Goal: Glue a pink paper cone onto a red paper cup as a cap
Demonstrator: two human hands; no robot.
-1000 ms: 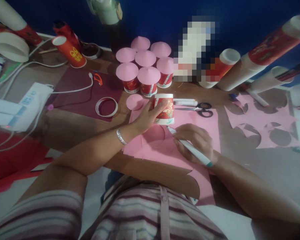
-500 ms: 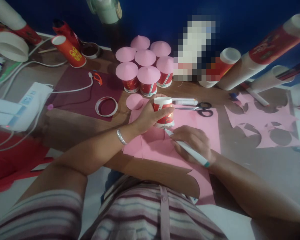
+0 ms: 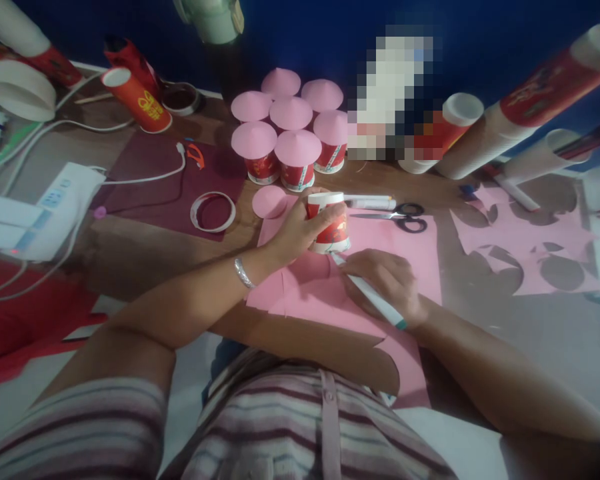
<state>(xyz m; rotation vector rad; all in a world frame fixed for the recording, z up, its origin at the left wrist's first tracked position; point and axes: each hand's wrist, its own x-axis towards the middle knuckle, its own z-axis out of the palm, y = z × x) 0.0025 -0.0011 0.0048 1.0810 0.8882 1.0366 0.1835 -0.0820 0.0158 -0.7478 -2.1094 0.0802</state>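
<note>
My left hand is wrapped round a red and white paper cup that stands upside down on a pink paper sheet. My right hand grips a white pen with a green end; its tip rests on the paper at the cup's lower rim. A cut pink disc lies just left of the cup. Behind it stand several cups topped with pink paper cones.
Scissors and a white marker lie right of the cup. A tape ring, a white power strip with cables, red tubes and a cut-out pink sheet are around.
The cup went from tilted to standing on the sheet under my left hand. My right hand brought the pen tip in against the cup's base.
</note>
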